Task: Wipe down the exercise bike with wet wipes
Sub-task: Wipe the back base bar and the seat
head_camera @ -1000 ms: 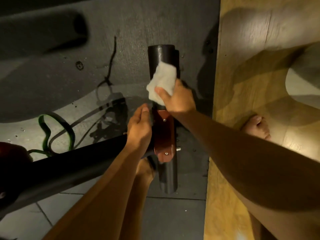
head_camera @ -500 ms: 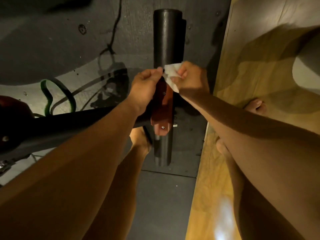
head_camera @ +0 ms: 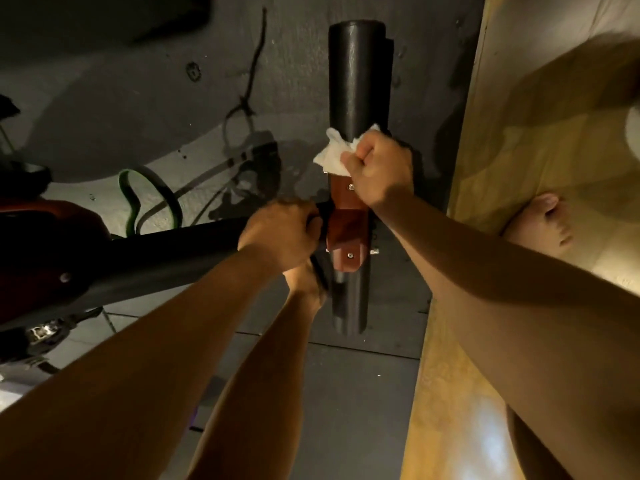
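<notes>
The view looks down on the rear of the bike point(head_camera: 52, 237), which stands on a dark grey mat point(head_camera: 138, 98). Its black round bar point(head_camera: 353, 74) lies on the mat and runs up and down the middle of the picture. A red bracket point(head_camera: 346, 223) with small silver screws caps the bar at its middle. A black beam point(head_camera: 156, 254) comes in from the left and meets the bar at the bracket.

The right hand point(head_camera: 381, 168) is on the bar just above the bracket. Its fingers are curled tight round a crumpled white wipe point(head_camera: 332, 154), which bulges out to the left of the fist and touches the bar and the bracket's top edge. Whether the wipe wraps round the far side of the bar cannot be told.

The left hand point(head_camera: 280, 233) is on the beam, right beside the bracket, with its fingers closed round the beam from above.

A bare foot point(head_camera: 306, 282) shows under the left hand, close against the bar. The other foot point(head_camera: 540, 220) stands to the right on a yellow wood floor point(head_camera: 519, 150), which borders the mat along a straight edge. On the mat to the left of the bar lies a green band point(head_camera: 130, 199) in a loop, with a thin dark cable point(head_camera: 252, 81) beyond it. At the lower left edge a pedal point(head_camera: 41, 334) with a strap is partly in view, dim and blurred.
</notes>
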